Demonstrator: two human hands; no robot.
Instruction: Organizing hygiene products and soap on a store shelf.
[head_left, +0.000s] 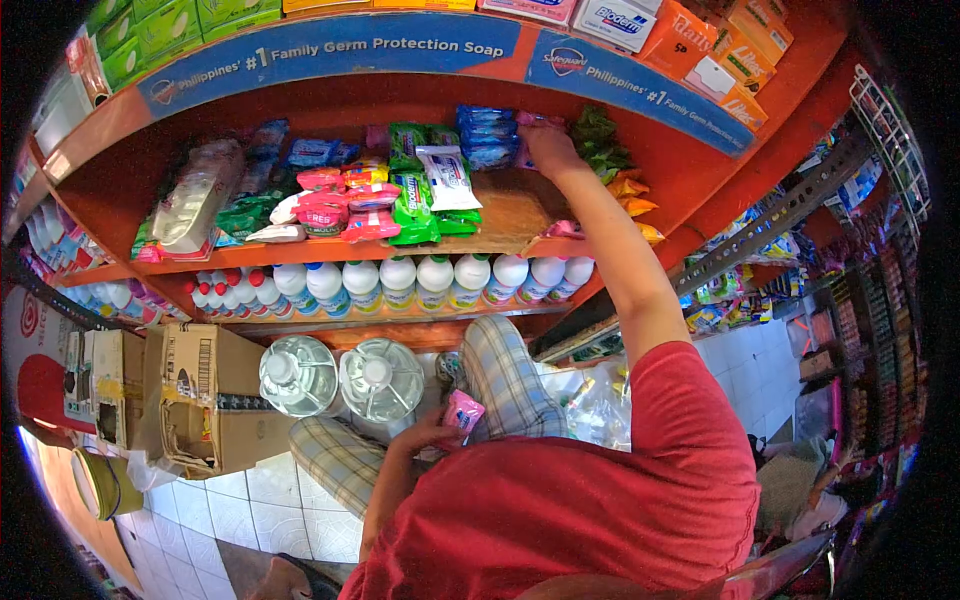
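Near my lap, my left hand (429, 436) holds a pink soap packet (463, 412). My right hand (553, 150) reaches deep into the orange shelf (652, 161), against pink packets (540, 120) at the back. Its fingers are partly hidden, so whether they grip a packet cannot be told. Just left of that hand rises a stack of blue packets (487, 137). Dark green packets (600, 142) and orange packets (630, 187) stand to its right. Further left lie green Bioderm packets (414, 202), a white Bioderm packet (450, 178) and pink packets (322, 211).
White-capped bottles (397, 281) line the shelf below. Two large clear water jugs (381, 379) stand by my knees, beside open cardboard boxes (244, 427). A clear plastic bag (596, 405) lies right of my leg. Soap boxes (679, 37) fill the upper shelf.
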